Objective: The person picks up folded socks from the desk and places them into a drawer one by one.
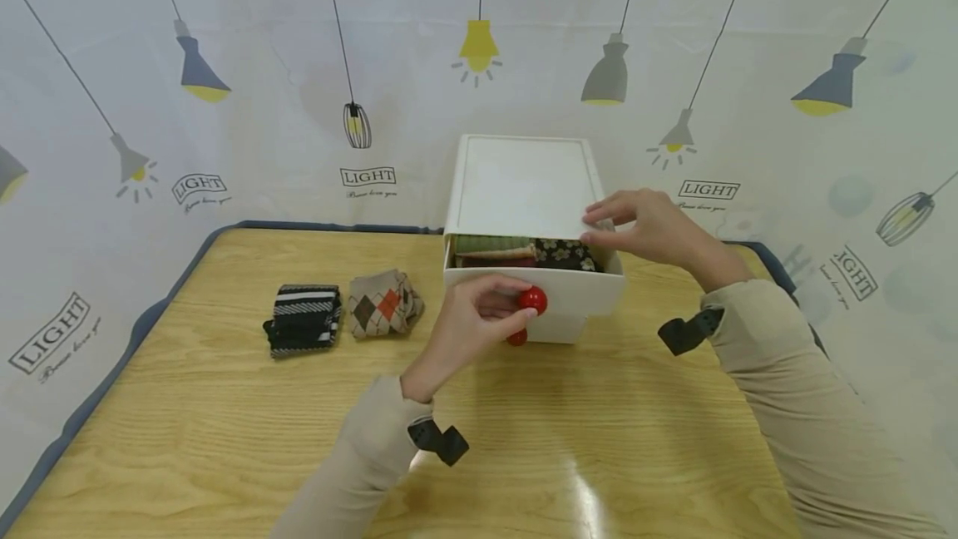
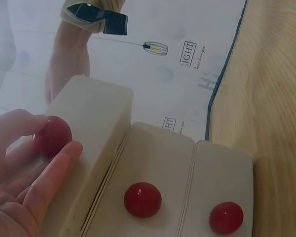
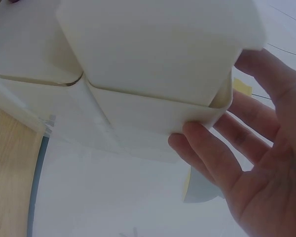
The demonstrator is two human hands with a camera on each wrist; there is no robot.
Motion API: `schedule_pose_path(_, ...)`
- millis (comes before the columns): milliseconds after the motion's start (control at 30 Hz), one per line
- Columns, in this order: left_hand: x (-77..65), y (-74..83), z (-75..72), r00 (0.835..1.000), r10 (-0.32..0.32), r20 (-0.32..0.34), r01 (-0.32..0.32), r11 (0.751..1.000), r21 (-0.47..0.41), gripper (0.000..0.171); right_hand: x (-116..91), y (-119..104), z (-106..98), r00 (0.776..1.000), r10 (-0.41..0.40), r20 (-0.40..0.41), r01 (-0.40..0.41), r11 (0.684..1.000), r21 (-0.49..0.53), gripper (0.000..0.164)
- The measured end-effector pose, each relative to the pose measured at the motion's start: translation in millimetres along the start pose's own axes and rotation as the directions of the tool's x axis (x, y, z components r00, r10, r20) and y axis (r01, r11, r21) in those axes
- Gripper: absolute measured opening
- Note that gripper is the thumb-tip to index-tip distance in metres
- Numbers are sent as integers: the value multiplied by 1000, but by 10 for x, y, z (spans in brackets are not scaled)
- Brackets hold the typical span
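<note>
A small white drawer cabinet (image 1: 524,181) stands at the back of the table, its top drawer (image 1: 584,294) pulled part way out. Folded green cloth (image 1: 490,246) and black floral cloth (image 1: 561,254) show inside it. My left hand (image 1: 471,318) pinches the round red knob (image 2: 54,136) on that drawer's front between thumb and fingers. The fingers of my right hand (image 1: 654,227) rest at the cabinet's front right edge, with the thumb close to the drawer opening. In the left wrist view, two lower drawers stay closed, each with a red knob (image 2: 142,200).
Left of the cabinet on the wooden table (image 1: 224,431) lie a folded argyle sock bundle (image 1: 383,304) and a folded black-and-white striped bundle (image 1: 303,318). Behind the table hangs a pale curtain (image 1: 284,40) printed with lamps.
</note>
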State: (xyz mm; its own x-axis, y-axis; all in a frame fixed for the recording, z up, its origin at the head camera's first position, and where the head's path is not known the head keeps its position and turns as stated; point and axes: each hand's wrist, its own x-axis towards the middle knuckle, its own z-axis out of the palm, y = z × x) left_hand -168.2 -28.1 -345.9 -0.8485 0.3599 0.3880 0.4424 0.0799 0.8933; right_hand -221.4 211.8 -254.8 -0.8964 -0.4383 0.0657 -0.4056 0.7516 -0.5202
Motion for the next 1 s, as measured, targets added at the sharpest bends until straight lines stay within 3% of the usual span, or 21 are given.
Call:
schedule_pose_path(267,84,212,-35,1000,-17,-4,17,1000,18,23,-10,-8,-5,999,-32,13,32,999,-32,40)
schedule_pose_path(533,264,-156,-32,999,-11,-49,12,999,33,26,-11,-5,-17,998,-69,9,69,997,-22,36)
schedule_pose_path(833,320,-193,-32,998,-21,-57,25,998,63,26,-7,18,-15,997,-78,14,79,997,-11,38)
schedule_pose_path(1000,247,-215,3,997,55,-60,-44,985,164,30,-10,27,-18,998,-70,10,70,998,-5,39)
